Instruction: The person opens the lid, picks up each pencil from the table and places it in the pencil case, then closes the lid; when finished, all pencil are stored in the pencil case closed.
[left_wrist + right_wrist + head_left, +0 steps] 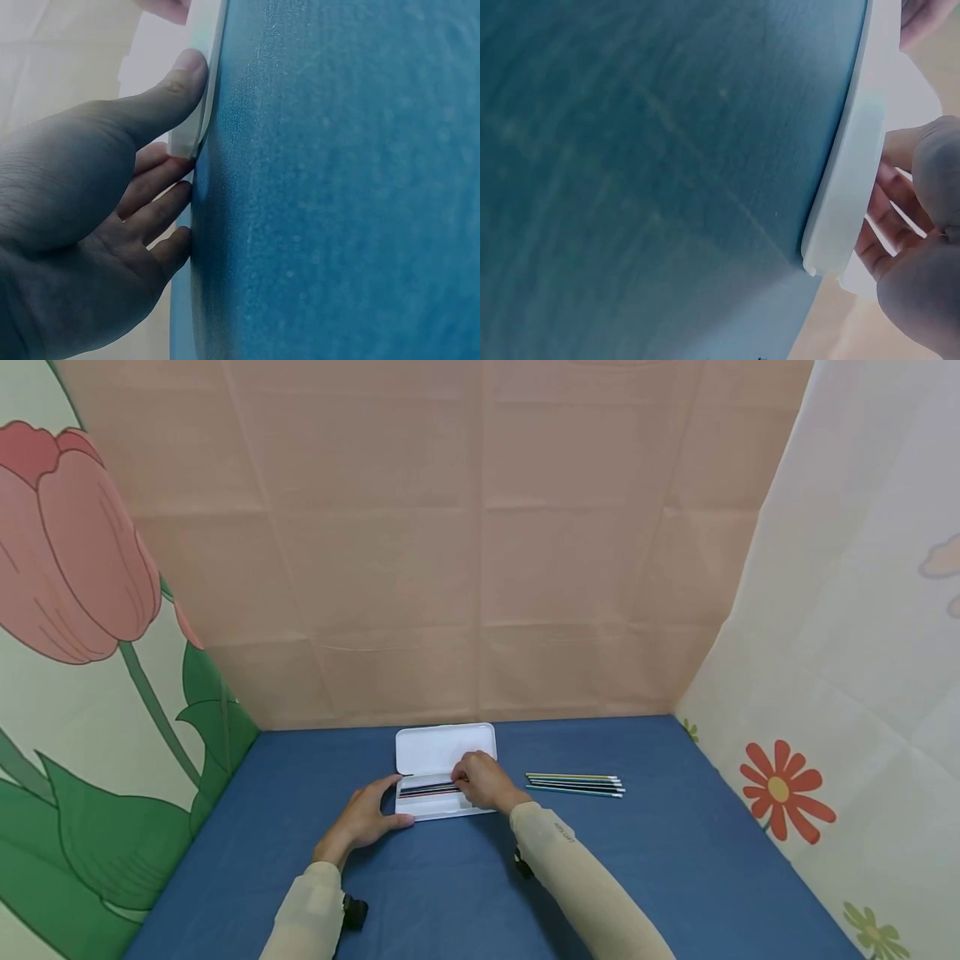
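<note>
A white pencil case (442, 810) lies on the blue table, its lid (446, 747) tipped back. Several dark and reddish pencils (423, 792) lie lengthwise inside. My left hand (366, 815) grips the case's left end, thumb on the front wall and fingers round the side; the left wrist view shows this thumb (176, 86) against the white wall. Over the case's right half, my right hand (482, 779) reaches in with curled fingers and pinches a pencil near its right end. In the right wrist view the case wall (851, 187) hides those fingertips.
To the right of the case, several more pencils (573, 784) lie side by side on the blue tabletop (450, 893). A tan cloth (480, 568) hangs behind the table, with flower-printed panels at both sides.
</note>
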`<state>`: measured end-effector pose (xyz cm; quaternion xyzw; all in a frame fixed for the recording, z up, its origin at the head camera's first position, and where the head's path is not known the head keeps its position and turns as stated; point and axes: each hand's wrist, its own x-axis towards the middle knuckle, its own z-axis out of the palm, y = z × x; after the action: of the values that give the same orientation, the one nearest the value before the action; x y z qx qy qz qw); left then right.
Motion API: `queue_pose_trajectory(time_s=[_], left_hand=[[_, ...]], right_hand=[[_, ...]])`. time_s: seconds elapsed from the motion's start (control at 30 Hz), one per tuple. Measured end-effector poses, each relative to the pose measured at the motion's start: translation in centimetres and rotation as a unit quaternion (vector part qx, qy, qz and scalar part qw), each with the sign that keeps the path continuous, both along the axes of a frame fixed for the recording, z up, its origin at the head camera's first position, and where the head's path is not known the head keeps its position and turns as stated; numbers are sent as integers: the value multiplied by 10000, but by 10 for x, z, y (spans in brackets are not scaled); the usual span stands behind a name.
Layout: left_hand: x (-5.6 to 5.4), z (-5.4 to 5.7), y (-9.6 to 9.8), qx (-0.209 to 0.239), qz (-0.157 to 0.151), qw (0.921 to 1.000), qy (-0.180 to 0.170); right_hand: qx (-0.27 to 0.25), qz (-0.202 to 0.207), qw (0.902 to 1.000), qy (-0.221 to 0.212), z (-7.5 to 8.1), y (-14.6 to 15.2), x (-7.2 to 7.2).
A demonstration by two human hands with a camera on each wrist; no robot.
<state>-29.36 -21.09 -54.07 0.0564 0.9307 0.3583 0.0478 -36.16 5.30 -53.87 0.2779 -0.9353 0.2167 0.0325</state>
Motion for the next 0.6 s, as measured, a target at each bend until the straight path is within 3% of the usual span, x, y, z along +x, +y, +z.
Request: queue_pose_trajectory(time_s=[0.6], left_hand=[[1,-1,1,-45,57,10000,-55]], right_hand=[[-126,139,9994,-293,8,17,10]])
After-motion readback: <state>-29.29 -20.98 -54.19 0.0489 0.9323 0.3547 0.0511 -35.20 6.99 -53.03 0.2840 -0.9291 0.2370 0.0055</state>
